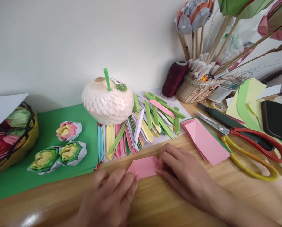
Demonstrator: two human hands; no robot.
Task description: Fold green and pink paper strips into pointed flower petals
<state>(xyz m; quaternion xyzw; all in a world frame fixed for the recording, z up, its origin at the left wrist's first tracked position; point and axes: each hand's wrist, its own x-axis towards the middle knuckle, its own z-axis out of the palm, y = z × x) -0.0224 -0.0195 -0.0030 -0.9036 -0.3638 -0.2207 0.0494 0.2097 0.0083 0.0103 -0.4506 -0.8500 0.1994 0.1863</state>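
Note:
A pink sheet of paper (144,165) with folded-in corners lies on the wooden table between my hands. My left hand (112,192), wearing a ring, is closed with its fingertips on the sheet's left end. At the other end my right hand (181,170) pinches the paper between thumb and fingers. Just beyond, folded paper strips (131,132) in green, pink, yellow and white lie in a packed row, with loose ones on top. To the right rests a stack of pink paper rectangles (206,140).
A white coconut (108,102) with a green straw stands behind. Paper lotus flowers (68,153) sit on green sheets (46,116) at left, near a basket (33,132). Scissors (240,130), a phone (278,118), a thread spool (175,78) and a flower holder (197,90) occupy the right.

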